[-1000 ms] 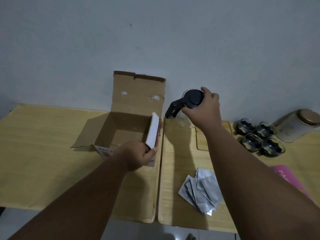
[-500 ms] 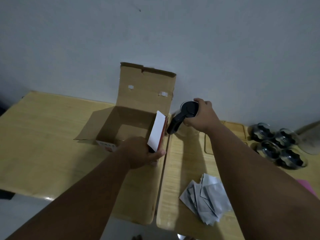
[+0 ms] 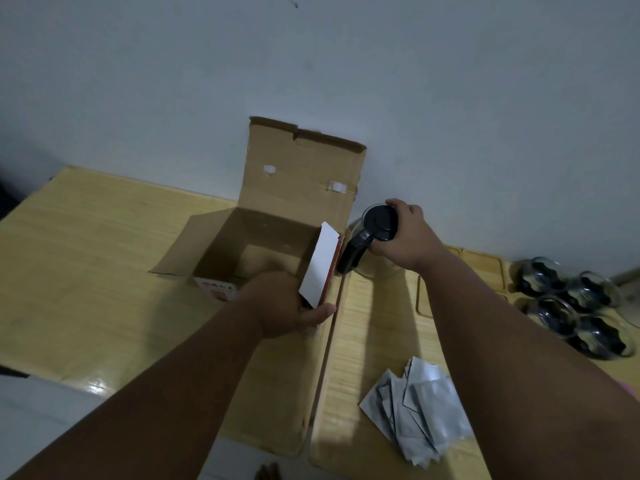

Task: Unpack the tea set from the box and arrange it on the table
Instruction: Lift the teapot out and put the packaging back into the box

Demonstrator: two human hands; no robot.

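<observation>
An open cardboard box [image 3: 270, 244] stands on the wooden table, its back lid upright against the wall; what I can see of its inside looks bare. My left hand [image 3: 287, 306] grips the box's front right corner, beside its white side flap [image 3: 320, 265]. My right hand [image 3: 403, 237] holds the glass teapot [image 3: 379, 226] by its black lid and handle, just right of the box and low over the table. Several small glass cups [image 3: 575, 306] with dark contents sit clustered at the far right.
A pile of silver foil sachets [image 3: 419, 407] lies near the front edge under my right forearm. A wooden tray [image 3: 481, 268] lies behind my right arm. Two tabletops [image 3: 86, 271] meet at a seam below the box. The wall stands close behind.
The teapot in my right hand has come down from its raised position toward the table beside the box. My left hand has stayed on the box corner. The view has tilted.
</observation>
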